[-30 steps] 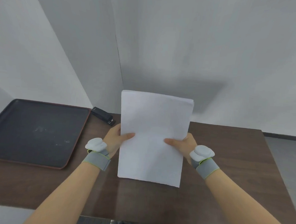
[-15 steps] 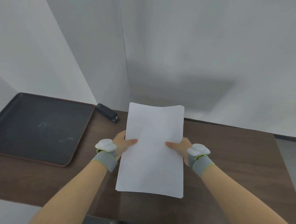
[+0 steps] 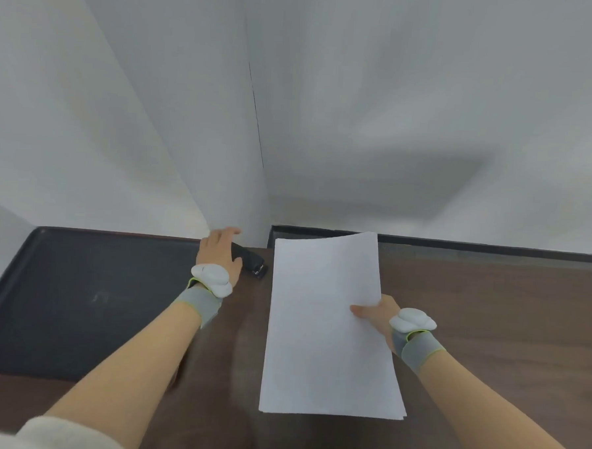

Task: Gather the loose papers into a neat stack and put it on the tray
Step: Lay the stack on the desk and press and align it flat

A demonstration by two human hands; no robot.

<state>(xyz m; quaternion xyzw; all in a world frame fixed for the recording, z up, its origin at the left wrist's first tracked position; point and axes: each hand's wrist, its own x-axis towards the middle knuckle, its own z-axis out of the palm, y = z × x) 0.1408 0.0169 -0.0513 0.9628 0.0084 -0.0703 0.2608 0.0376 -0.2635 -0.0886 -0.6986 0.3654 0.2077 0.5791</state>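
A squared-up stack of white paper (image 3: 323, 325) lies lengthwise over the brown table, its far end curling up a little. My right hand (image 3: 374, 314) grips the stack's right edge, thumb on top. My left hand (image 3: 219, 253) has left the paper and rests over a black stapler (image 3: 253, 265) at the table's back, fingers spread across its rear end; whether it grips is unclear. The dark tray (image 3: 78, 298) with a reddish rim sits at the left, nothing in it.
The brown wooden table (image 3: 487, 337) runs to the right and front. White walls meet in a corner right behind the stapler and tray. Grey bands with white pods sit on both wrists.
My left hand let go of the stack and moved left and back onto the stapler. The paper tipped down flatter, held now by the right hand alone.
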